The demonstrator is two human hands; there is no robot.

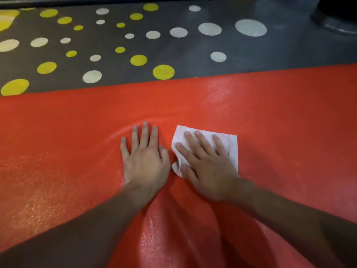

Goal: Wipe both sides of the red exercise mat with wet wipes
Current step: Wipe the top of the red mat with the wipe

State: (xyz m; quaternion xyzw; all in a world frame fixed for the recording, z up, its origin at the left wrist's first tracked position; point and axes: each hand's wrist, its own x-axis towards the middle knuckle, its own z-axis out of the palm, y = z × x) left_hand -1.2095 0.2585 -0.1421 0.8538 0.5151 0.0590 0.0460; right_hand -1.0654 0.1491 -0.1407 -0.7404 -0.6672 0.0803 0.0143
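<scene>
Pressing down on the wide red foam exercise mat [58, 132], two bare arms reach out over it. Closest in, the mat bulges up in a soft fold between the arms. It looks thin, light and bendy, so it will likely wrinkle and slide when rubbed.

A bit farther along the mat, the left hand [144, 159] lies flat on the red top. Its fingers [144, 132] are straight and a little apart, and they hold nothing. A small ripple curves in the mat just past them. This hand seems to keep the mat from moving.

Just beside it on the mat, the right hand [206, 167] presses on a thin white wet wipe [229, 144], fingers spread out flat. The wipe is soft and bunches up near the thumb.

Parts of the mat shine, maybe wet, so it could be slippery. To turn it over for the other side, the best place to take hold is probably an edge or corner.

Past the mat's far edge is the dark grey floor [173, 55] with yellow and white dots. Far beyond the mat sits a dark round thing [336, 18]; I cannot tell what it is.
</scene>
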